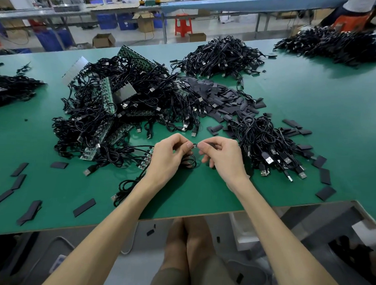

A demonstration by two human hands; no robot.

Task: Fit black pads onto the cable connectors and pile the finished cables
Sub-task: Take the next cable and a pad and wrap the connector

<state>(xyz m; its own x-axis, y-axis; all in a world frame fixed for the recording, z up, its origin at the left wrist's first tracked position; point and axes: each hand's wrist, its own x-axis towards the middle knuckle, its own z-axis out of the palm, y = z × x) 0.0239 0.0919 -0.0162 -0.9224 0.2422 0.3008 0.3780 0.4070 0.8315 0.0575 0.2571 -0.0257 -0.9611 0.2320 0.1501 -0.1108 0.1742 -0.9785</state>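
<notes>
L hand [171, 156] & R hand [223, 157] fingertip-to-fingertip at centre, both in pinch, forearms outstretched.

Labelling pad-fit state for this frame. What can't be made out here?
- Head view: the connector, pinched between the left hand and the right hand, is tiny and mostly covered by fingertips. Pad fitted or not: cannot tell.
- Head view: the far pile is blurred, so no single cable is readable.
- Head view: the left pile is cut off by the frame edge.
</notes>
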